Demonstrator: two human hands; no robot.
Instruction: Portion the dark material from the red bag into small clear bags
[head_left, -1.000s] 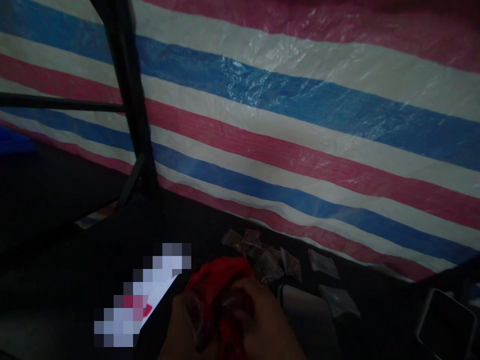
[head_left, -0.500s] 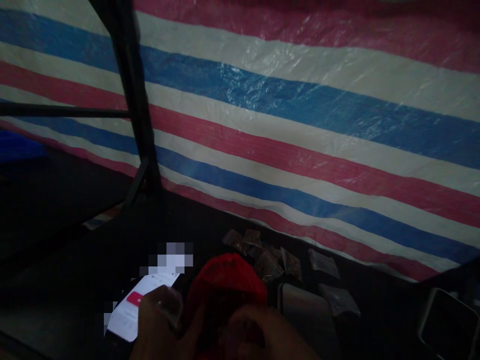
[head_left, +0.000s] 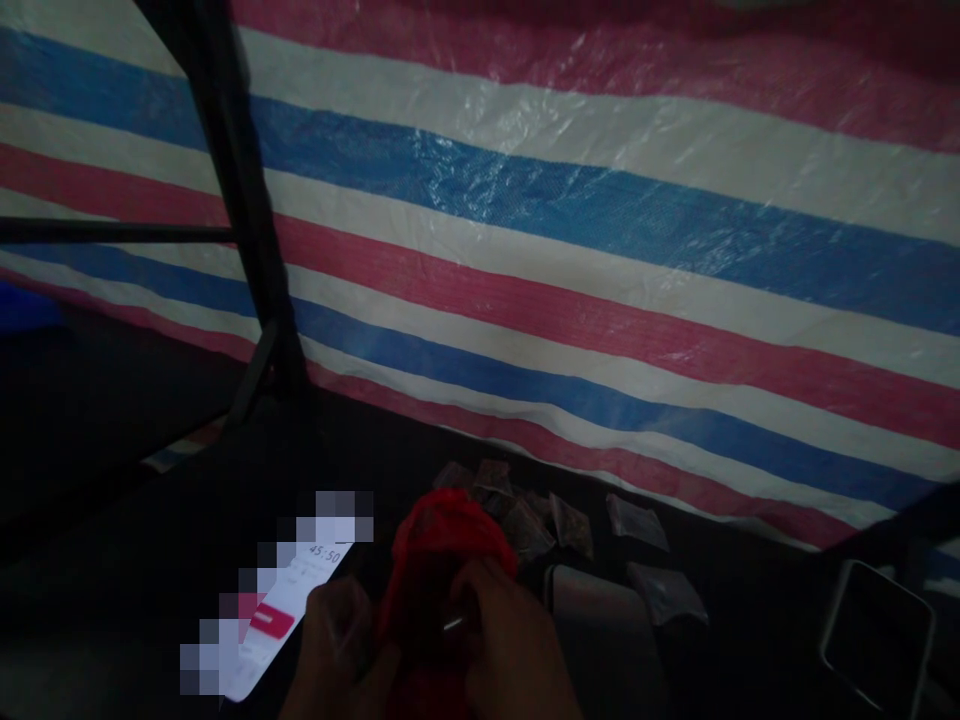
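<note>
A red bag (head_left: pixel 450 535) stands with its mouth gaping between my hands, its inside very dark. At its left side my left hand (head_left: pixel 330 640) is curled, with a small clear plastic bag (head_left: pixel 349 622) in its fingers and its thumb against the red bag. My right hand (head_left: pixel 510 630) reaches into the mouth from the right with bent fingers. A small bright glint shows by those fingertips, but what they pinch is too dark to make out. Behind the red bag lie several small clear packets (head_left: pixel 529 528) with brownish contents.
A lit phone (head_left: pixel 292 600) lies left of my hands. Right of them are a grey flat case (head_left: pixel 600 610), two pale plastic packets (head_left: pixel 667 593) and a dark-screened device (head_left: pixel 877 640). A black metal post (head_left: pixel 240 180) and striped plastic sheeting (head_left: pixel 562 240) stand behind.
My right hand has turned more upright, its fingers now at the red bag's opening where a glint appears. The bag's rim has shifted and narrowed. The whole view has swung slightly right.
</note>
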